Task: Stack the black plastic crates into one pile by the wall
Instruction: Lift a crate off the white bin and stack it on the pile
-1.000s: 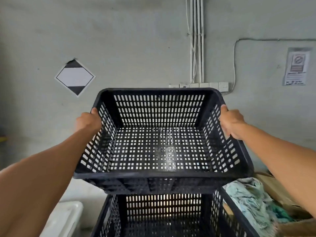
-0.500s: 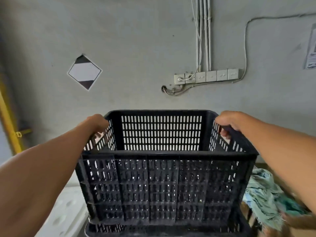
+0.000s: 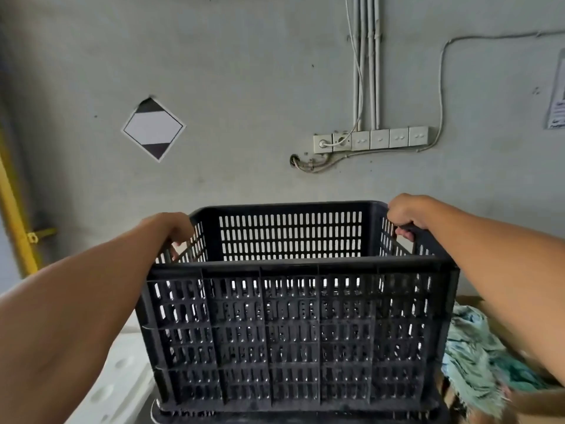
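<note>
While seating black crate (image 3: 296, 325) on lower crate (image 3: 275, 419): left hand (image 3: 174, 229), right hand (image 3: 403, 214), fingers clamped over side rims; next, check alignment beneath fingers; release.

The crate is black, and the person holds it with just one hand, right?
Not quite. The head view shows both hands gripping the black crate: the left hand on its left rim and the right hand on its right rim. The crate is black, as you said.
</note>
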Tool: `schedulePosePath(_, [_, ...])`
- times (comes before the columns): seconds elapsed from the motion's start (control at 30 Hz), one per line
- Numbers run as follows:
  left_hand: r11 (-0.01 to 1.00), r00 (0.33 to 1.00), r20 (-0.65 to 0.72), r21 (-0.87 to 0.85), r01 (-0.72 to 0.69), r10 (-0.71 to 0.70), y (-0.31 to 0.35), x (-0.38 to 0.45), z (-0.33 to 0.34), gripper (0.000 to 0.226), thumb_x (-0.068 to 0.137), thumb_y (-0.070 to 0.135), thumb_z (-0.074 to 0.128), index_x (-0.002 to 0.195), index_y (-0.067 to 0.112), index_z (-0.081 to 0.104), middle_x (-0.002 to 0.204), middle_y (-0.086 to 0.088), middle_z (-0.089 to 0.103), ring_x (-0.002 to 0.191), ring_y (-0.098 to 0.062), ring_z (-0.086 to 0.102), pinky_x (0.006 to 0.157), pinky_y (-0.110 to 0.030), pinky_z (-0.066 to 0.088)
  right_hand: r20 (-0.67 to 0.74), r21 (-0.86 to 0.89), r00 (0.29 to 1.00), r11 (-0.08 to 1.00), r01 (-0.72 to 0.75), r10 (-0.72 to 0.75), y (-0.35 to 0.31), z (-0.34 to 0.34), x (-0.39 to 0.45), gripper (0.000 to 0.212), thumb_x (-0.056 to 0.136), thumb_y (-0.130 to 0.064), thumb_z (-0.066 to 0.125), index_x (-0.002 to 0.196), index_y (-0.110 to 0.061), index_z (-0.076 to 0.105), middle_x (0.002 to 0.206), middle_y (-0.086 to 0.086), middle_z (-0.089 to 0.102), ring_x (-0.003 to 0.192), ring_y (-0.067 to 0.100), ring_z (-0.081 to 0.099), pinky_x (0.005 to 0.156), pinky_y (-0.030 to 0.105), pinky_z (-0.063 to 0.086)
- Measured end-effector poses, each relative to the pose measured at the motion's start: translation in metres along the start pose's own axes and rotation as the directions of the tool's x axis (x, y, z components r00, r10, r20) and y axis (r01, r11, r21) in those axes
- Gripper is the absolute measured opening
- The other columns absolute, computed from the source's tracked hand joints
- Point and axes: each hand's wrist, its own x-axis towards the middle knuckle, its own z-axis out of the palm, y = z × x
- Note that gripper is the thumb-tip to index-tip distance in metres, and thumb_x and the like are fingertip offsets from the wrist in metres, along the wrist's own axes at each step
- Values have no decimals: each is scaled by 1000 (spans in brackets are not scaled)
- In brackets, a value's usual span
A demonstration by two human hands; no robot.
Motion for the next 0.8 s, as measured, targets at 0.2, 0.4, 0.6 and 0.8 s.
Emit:
schedulePosePath(0.2, [998,998,3,37,-58,58,-13,7,9,29,88,-5,39,110,-6,58,108,-25,67,79,-38,75,78,-54,60,-67,38,997,999,-33,36,5,8,1,42,91,7,36,129,12,55,91,30,73,67,31,60,89,40,55])
schedulePosePath(0.4, [996,999,-3,85,-35,36,-17,-7,-1,37,91,2,60,127,-3,58,120,-14,65,102,-31,65,92,-40,54,-28,38,1000,999,0,1,10,-5,-11,49,97,3,28,145,-4,35,46,15,55,29,21,46,44,23,44])
schedulePosePath(0.6, [998,998,-45,35,-47,49,-18,-20,3,35,91,-3,51,125,-3,50,122,-23,61,100,-33,59,79,-36,46,12,-57,1000,998,-7,7,9,4,-15,34,94,-8,47,127,2,51,80,20,55,63,28,52,63,37,49])
schedulePosePath(0.8, [996,995,-61,38,-75,78,-19,-25,5,40,88,-5,51,128,-4,50,125,-24,60,108,-34,59,84,-37,46,-32,-234,999,972,30,-39,7,4,-25,40,97,-2,39,136,3,44,88,22,63,58,25,56,44,29,45])
